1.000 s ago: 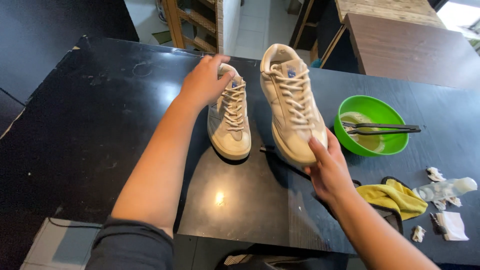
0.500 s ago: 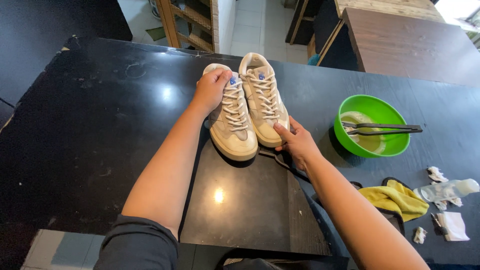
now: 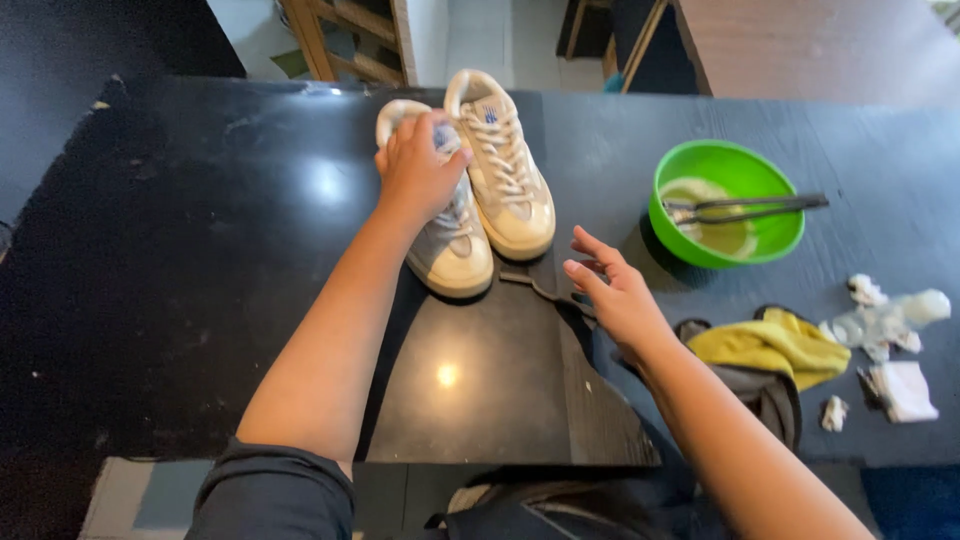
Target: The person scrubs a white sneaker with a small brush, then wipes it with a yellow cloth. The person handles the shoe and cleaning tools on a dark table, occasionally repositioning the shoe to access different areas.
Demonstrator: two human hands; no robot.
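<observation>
Sneakers sit paired on the black surface point(image 3: 200, 250): your left hand point(image 3: 418, 165) keeps its grip on the left sneaker point(image 3: 447, 245), your right hand point(image 3: 612, 290) hovers open beside the right sneaker point(image 3: 505, 170).

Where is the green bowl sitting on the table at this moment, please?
In the head view, the green bowl sits on the black table, right of the two sneakers, beyond the yellow cloth.
</observation>
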